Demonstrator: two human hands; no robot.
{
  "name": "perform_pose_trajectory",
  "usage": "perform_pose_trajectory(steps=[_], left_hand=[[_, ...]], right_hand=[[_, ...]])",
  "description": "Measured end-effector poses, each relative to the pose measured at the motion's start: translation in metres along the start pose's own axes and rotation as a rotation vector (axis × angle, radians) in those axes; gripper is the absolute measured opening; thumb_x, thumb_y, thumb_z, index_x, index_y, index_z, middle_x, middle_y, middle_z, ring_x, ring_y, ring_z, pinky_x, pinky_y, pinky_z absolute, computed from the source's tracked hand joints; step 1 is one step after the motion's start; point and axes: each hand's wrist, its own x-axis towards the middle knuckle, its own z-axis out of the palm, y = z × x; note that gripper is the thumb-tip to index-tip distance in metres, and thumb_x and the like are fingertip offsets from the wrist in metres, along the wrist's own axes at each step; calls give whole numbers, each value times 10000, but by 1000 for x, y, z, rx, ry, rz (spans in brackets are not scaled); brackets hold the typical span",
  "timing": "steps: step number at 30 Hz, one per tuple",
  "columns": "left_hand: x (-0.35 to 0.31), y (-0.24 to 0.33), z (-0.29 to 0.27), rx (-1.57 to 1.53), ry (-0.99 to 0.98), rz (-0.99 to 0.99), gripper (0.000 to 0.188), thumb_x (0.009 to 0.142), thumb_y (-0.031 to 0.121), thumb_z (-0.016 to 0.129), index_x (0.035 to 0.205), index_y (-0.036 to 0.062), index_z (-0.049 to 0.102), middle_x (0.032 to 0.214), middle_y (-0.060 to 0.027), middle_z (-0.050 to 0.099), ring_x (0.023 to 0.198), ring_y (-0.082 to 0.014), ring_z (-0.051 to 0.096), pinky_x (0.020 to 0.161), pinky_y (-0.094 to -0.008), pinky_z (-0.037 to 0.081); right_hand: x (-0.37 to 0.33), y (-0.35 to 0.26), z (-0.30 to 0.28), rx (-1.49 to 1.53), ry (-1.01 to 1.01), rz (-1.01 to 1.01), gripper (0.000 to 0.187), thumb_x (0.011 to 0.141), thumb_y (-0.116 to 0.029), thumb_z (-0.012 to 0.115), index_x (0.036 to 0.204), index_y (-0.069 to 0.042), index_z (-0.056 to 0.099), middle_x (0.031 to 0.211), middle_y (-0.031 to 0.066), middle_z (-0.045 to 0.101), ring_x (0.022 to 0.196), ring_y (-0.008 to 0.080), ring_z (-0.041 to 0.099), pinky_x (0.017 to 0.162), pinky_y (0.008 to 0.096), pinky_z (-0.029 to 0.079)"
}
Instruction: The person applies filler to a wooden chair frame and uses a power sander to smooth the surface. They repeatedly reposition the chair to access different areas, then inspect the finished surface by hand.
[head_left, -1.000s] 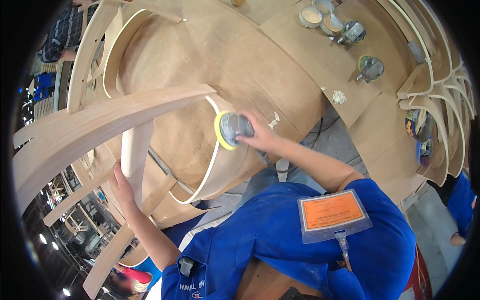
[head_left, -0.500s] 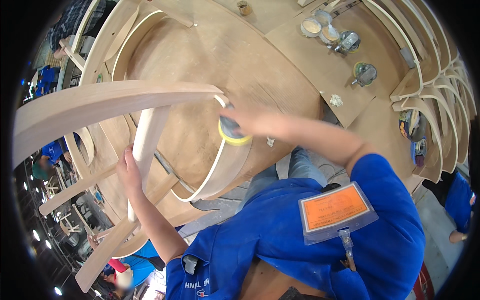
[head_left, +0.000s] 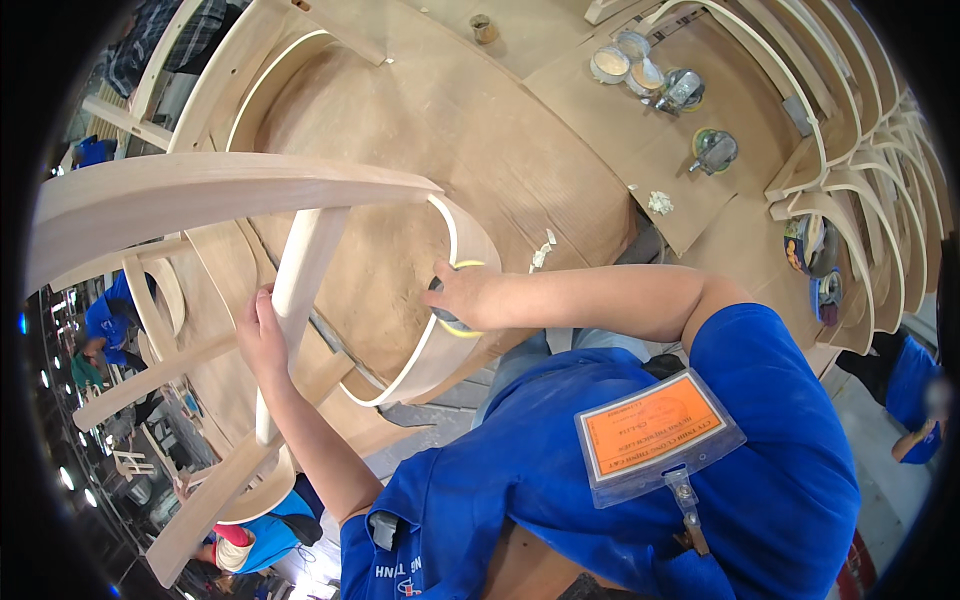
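Note:
A pale wooden chair frame (head_left: pixel 240 190) lies across the worktable in front of me. My left hand (head_left: pixel 262 345) is closed around one of its straight pieces (head_left: pixel 308 260), with the thumb side against the wood. My right hand (head_left: pixel 472 297) grips a round sanding pad (head_left: pixel 459 328), dark with a yellow rim. The pad rests against the pale edge of a curved wooden band (head_left: pixel 425 362) on the frame. The right palm and fingers cover most of the pad.
Brown board (head_left: pixel 400 110) covers the worktable. Far right stand several round tins (head_left: pixel 610 65), two power sanders (head_left: pixel 714 150) and a crumpled white scrap (head_left: pixel 660 203). Stacked curved chair frames (head_left: pixel 835 225) line the right side. A co-worker in blue (head_left: pixel 905 390) is at the right edge.
My right hand has slid the sanding pad nearer to me along the curved band's edge. My left hand keeps its hold on the straight piece.

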Motion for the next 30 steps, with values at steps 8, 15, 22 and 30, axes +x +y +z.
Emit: perform_pose_trajectory(steps=[8,15,22,30], left_hand=[[-3,4,-1,43,15,-28,453,907,378,409,1042,30,667,945,-158,673,913,-245,619,828,-332,440],[-1,-1,-1,25,7,-22,450,911,392,417,1051,45,667,950,-147,679,911,-250,626,816,-336,446],[-2,4,0,48,38,-17,432,906,385,437,1049,48,665,954,-140,679,905,-245,629,817,-324,450],[-4,1,1,90,82,-44,449,851,449,466,1029,92,672,877,-155,668,848,-319,628,747,-379,465]], right_hand=[[83,64,-49,-102,56,238,670,727,-64,648,1332,-258,437,1279,200,413,1008,347,606,790,418,532],[44,41,-43,-252,98,149,663,746,-89,636,1351,-268,431,1297,195,390,1018,335,607,808,407,530],[27,6,-4,-173,36,-28,586,787,-81,598,1337,-223,454,1284,205,417,972,347,627,814,431,520],[70,33,-51,-286,91,196,502,801,-99,576,1288,-181,484,1291,215,457,1101,351,563,905,394,484]])
